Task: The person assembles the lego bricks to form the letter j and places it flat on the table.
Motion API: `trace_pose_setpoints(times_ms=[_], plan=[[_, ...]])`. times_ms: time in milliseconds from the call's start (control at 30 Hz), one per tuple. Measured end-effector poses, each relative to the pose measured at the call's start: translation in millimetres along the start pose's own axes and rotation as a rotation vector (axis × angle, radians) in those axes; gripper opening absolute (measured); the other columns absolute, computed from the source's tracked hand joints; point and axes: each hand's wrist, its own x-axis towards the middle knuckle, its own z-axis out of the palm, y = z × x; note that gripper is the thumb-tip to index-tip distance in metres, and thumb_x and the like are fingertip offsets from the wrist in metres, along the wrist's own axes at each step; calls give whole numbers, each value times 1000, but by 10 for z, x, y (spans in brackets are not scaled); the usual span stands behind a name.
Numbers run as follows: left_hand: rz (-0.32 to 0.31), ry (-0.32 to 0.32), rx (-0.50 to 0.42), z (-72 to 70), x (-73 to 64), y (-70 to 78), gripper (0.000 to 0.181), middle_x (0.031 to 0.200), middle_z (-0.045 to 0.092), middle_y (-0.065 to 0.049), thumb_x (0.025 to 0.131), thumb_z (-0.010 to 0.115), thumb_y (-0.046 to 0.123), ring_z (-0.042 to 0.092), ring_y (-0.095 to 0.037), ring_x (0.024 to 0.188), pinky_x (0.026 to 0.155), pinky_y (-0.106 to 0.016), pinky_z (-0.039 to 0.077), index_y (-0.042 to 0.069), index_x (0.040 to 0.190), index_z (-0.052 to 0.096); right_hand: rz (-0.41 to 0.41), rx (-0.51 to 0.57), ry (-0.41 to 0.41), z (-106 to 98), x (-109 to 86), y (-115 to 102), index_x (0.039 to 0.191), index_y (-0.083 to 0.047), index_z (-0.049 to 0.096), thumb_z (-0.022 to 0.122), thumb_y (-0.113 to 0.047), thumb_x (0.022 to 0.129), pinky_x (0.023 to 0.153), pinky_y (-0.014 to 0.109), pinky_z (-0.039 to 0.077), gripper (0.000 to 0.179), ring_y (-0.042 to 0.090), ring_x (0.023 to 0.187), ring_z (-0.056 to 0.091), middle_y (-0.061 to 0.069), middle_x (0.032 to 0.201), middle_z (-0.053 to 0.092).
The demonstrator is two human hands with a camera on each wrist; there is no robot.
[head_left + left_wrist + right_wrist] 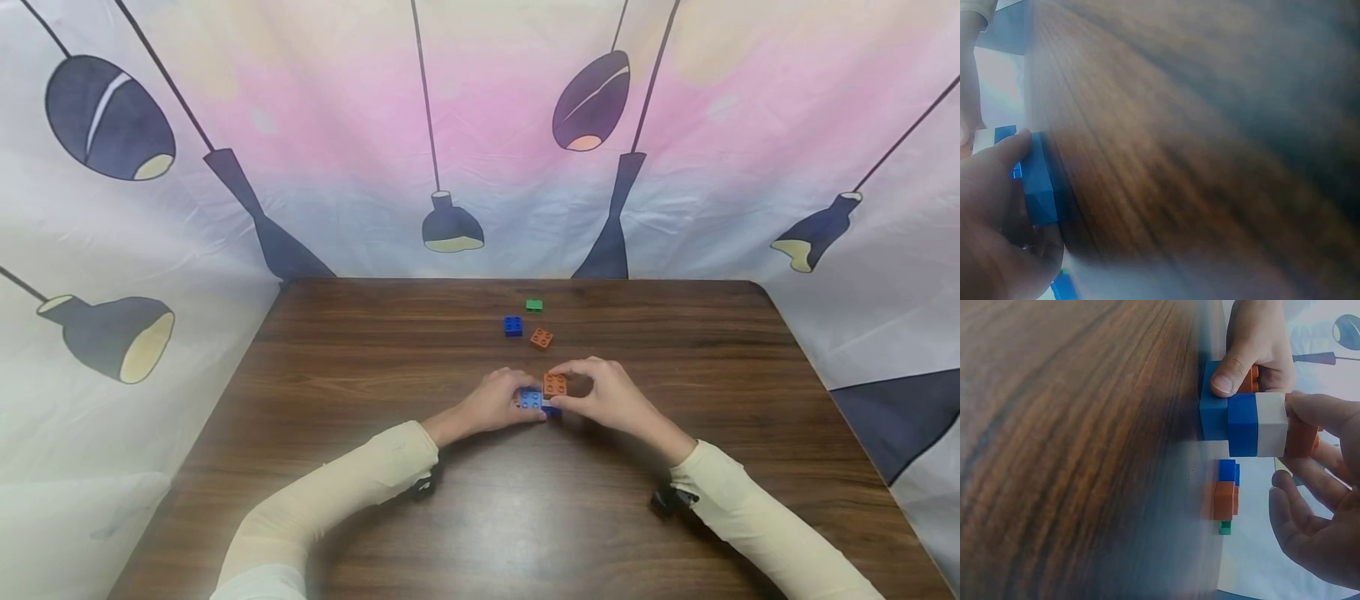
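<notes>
In the head view my left hand [497,403] grips a small build of toy bricks near the middle of the table, its thumb on the near side. The build's base is a blue brick [1040,181], and a light blue brick [531,399] shows from above. My right hand [606,395] pinches an orange brick [555,384] between thumb and fingers. As the right wrist view shows, this orange brick sits at the top of a stack, against a white brick [1271,425] over a darker blue brick [1242,425]. Another orange brick [1250,381] is partly hidden behind my left thumb.
Beyond the hands lie three loose bricks on the brown wooden table [360,350]: a blue brick [513,326], an orange brick [542,338] and a green brick [534,306]. A cloth backdrop [360,167] printed with lamps hangs at the table's far edge and along both sides.
</notes>
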Motion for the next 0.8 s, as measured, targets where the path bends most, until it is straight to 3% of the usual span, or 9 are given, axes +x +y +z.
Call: trace_pose_setpoints(times_ms=[800], plan=[[-26, -11, 0, 6, 0, -12, 48, 112, 74, 1, 87, 81, 42, 59, -10, 91, 79, -24, 46, 12, 123, 72, 13, -48, -18, 25, 32, 14, 115, -15, 76, 87, -30, 83, 86, 49, 54, 37, 24, 101, 66, 1, 111, 75]])
